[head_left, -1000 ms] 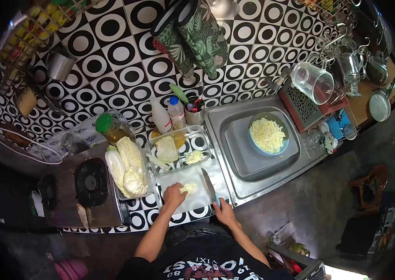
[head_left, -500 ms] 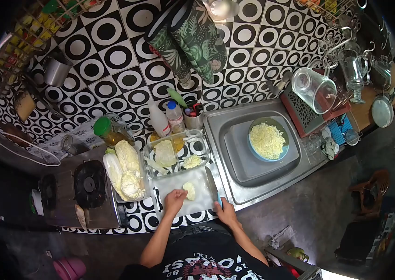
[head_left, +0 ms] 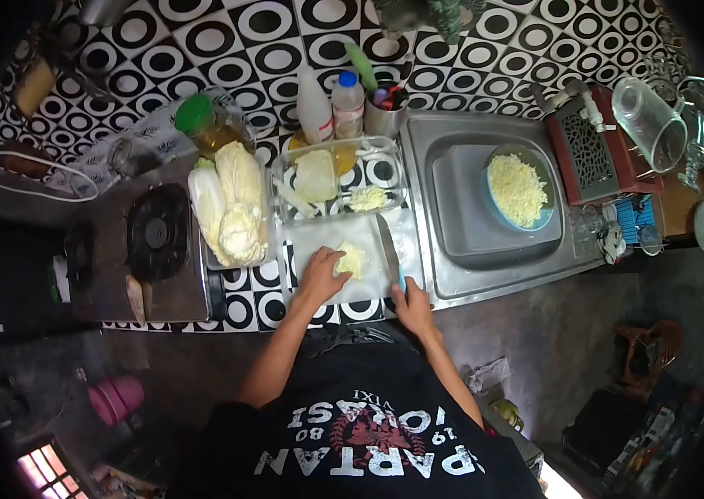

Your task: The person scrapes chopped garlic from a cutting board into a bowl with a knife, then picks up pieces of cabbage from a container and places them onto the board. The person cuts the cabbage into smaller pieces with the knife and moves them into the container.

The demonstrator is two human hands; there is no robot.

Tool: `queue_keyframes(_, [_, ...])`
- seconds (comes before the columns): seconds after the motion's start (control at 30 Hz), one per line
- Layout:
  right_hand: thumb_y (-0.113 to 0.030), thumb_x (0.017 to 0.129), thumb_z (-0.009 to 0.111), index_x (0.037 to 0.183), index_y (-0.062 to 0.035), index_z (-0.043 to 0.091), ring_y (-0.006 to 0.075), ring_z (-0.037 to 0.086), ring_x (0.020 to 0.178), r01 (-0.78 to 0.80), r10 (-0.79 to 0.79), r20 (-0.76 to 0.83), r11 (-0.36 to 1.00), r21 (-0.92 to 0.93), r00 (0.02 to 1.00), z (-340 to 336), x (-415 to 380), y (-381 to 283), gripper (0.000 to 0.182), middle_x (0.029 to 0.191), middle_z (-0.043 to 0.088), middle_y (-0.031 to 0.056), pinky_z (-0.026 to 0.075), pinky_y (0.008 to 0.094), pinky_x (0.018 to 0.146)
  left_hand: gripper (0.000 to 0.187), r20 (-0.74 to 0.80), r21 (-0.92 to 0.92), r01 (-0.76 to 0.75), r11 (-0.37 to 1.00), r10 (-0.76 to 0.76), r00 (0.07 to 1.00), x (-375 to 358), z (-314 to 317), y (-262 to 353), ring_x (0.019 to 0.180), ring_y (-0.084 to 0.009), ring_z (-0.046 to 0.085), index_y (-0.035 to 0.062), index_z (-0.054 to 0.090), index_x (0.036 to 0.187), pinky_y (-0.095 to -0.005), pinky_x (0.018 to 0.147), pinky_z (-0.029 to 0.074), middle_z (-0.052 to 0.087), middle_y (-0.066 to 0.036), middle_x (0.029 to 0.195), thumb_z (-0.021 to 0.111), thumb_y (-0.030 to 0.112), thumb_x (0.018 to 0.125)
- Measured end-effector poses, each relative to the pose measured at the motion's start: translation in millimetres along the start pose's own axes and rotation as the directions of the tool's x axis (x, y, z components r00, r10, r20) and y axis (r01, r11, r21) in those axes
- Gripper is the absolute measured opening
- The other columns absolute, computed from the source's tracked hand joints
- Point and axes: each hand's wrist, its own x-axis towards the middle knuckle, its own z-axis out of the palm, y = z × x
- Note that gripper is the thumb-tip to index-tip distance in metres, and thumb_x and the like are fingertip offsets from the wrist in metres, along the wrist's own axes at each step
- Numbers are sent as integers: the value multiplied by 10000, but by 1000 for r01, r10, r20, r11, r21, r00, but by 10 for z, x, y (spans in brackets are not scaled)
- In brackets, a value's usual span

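Observation:
A pale yellow vegetable piece [head_left: 351, 260] lies on the translucent cutting board [head_left: 310, 243]. My left hand [head_left: 324, 274] touches its left side, fingers bent against it; whether they grip it is hard to tell. My right hand [head_left: 412, 303] is wrapped round the blue handle of a knife [head_left: 389, 248], whose blade points away from me over the board's right part. Behind the board, a clear tray [head_left: 287, 214] holds a pale block and small cut pieces. Cabbage and cauliflower [head_left: 240, 233] fill a container on the left.
In the sink [head_left: 460, 274] at right, a blue bowl [head_left: 498, 213] holds chopped pale vegetable. Bottles [head_left: 349, 106] and a green-lidded jar [head_left: 202, 125] stand behind the tray. A gas stove [head_left: 119, 287] is at left, a dish rack [head_left: 578, 154] at far right.
The view has tilted down, so the counter sits higher in the frame. My left hand has come closer over the vegetable piece. The knife stays in my right hand.

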Motion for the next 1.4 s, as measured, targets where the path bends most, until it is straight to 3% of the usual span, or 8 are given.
queue_keyframes(0.07, [-305,908,486,946,12,513,414,577,642,19,-19,1,1000,-20,1000,6,-60,-59,320,648,563,232,427,453,579,373,174,-42,130,991,-121,977,0,56,-27,868,-332,558,34,608,1015,-389,766,459,570,-154,911,714,180,688])
queue_keyframes(0.2, [-232,906,496,950,18,501,443,565,709,9,-6,91,999,-36,996,41,-130,-110,253,721,574,254,425,460,610,343,173,-85,206,975,-190,966,-54,100,-26,791,-334,583,29,611,994,-384,722,476,579,-159,881,713,152,690])
queue_keyframes(0.33, [-187,898,483,948,15,487,451,556,773,-7,15,149,999,-48,989,60,-161,-256,208,800,574,270,426,484,651,344,146,-125,216,968,-197,970,-74,50,-6,811,-333,574,30,613,991,-380,729,473,569,-156,890,714,158,689])
queue_keyframes(0.4, [-163,894,472,936,11,485,453,552,797,5,7,153,997,-74,988,107,-139,-304,179,837,574,274,427,504,672,366,-31,-32,125,992,-126,992,-34,21,51,823,-309,583,25,621,990,-365,730,479,566,-136,895,741,179,681])
queue_keyframes(0.63, [-154,889,463,940,-1,443,446,572,756,71,-10,220,960,-272,976,177,-82,-522,162,866,571,247,452,512,670,471,98,91,166,982,-175,980,34,8,84,958,-296,504,39,602,1106,-364,830,429,526,-115,969,705,268,707])
queue_keyframes(0.87, [-109,811,532,968,-8,419,424,595,798,70,77,318,903,-425,945,104,-13,-580,218,861,584,237,475,495,707,467,100,116,153,982,-164,981,40,20,48,912,-268,497,53,613,1114,-347,807,430,493,-90,946,703,261,706])
queue_keyframes(1.07, [-81,791,521,1004,6,392,413,603,829,78,165,440,872,-484,883,62,21,-608,263,850,592,257,486,475,735,481,105,92,152,984,-161,981,41,21,44,900,-270,495,44,623,1106,-339,796,426,496,-94,925,716,270,691])
queue_keyframes(1.4, [-76,799,489,1008,18,388,426,603,818,90,157,434,864,-495,887,145,28,-462,250,872,586,276,493,467,725,434,51,51,173,984,-175,983,37,82,-6,883,-269,500,52,648,1072,-338,779,429,498,-99,912,724,265,702])
